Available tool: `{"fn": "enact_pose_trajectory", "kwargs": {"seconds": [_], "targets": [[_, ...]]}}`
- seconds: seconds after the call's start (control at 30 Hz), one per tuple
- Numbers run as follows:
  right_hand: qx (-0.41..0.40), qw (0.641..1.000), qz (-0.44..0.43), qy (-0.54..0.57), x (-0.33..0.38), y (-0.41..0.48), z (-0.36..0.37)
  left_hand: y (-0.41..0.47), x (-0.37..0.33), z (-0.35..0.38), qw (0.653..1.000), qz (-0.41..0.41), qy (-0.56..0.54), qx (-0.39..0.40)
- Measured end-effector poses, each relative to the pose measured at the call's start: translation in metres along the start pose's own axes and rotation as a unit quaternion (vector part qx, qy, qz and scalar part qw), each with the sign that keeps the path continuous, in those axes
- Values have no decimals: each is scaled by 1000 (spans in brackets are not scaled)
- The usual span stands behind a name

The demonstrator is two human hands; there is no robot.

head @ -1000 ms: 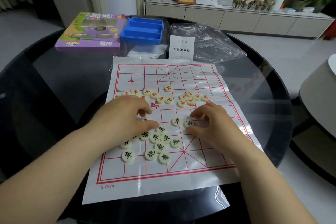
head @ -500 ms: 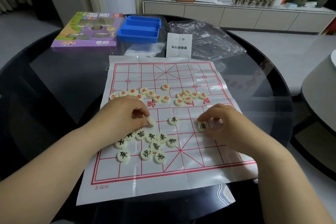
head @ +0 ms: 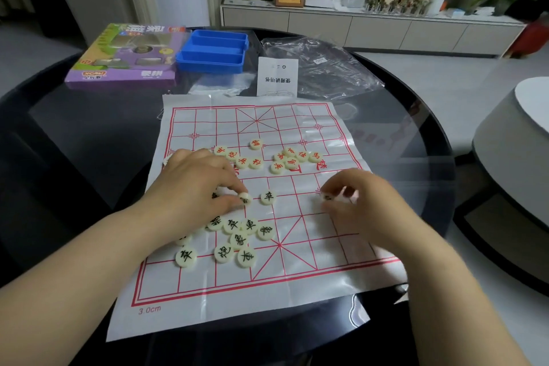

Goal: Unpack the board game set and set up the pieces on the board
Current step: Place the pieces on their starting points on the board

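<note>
A white plastic board sheet [head: 297, 282] with a red grid lies on the dark glass table. Cream round pieces with red characters [head: 289, 159] cluster near its middle line. Black-character pieces [head: 237, 239] bunch at the near left, and one black piece [head: 268, 197] sits alone on the grid. My left hand [head: 193, 184] pinches a cream piece [head: 245, 198] between thumb and forefinger, just left of that lone piece. My right hand [head: 359, 202] holds another black-character piece [head: 327, 197] at its fingertips over the board's right side.
At the table's far side lie the purple game box [head: 124, 59], a blue plastic tray [head: 214, 50], a white instruction leaflet [head: 277, 76] and a crumpled clear plastic bag [head: 323, 68]. A grey round stool [head: 517, 145] stands to the right, past the table's rim.
My right hand has carried its piece rightward, away from the lone black piece, toward the board's right side. My left hand has picked a piece out of the black cluster.
</note>
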State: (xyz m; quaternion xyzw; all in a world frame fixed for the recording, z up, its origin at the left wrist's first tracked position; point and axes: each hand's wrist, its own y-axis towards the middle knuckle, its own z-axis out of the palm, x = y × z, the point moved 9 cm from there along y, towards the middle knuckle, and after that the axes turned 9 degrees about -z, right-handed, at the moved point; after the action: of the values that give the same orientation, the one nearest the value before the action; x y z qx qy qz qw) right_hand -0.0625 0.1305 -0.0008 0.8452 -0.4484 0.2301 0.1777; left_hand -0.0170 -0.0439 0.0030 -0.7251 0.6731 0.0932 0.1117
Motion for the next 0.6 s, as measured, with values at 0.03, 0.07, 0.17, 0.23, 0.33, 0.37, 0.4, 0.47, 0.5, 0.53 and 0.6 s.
{"fn": "enact_pose_trajectory", "kwargs": {"seconds": [0.03,0.07,0.17,0.23,0.33,0.37,0.4,0.47,0.5,0.53,0.6], "targets": [[-31,999,3,22,-6,-4,-13,0,-2,-1,1000,-2,-12,6],[-58,998,5,37,-12,-9,-26,0,-4,-1,999,-6,-28,14],[-60,998,7,33,-26,-22,-38,-1,-17,3,997,0,-66,47],[-36,999,1,29,-27,-26,-33,2,-25,9,995,5,-72,64],[-16,999,-14,34,-22,-28,-24,8,-32,14,993,-16,-96,73],[-10,999,-15,29,-22,-28,-22,10,-34,15,992,-19,-99,75],[-6,1000,-15,24,-22,-27,-20,12,-37,16,992,-19,-101,79],[-6,1000,-11,19,-23,-24,-18,16,-44,16,991,-17,-100,86],[-4,1000,-11,19,-24,-23,-16,19,-48,16,992,-14,-92,86],[0,1000,-12,18,-25,-22,-14,22,-51,16,994,-11,-77,82],[7,1000,-13,23,-27,-21,-11,30,-57,15,996,-5,-40,74]]}}
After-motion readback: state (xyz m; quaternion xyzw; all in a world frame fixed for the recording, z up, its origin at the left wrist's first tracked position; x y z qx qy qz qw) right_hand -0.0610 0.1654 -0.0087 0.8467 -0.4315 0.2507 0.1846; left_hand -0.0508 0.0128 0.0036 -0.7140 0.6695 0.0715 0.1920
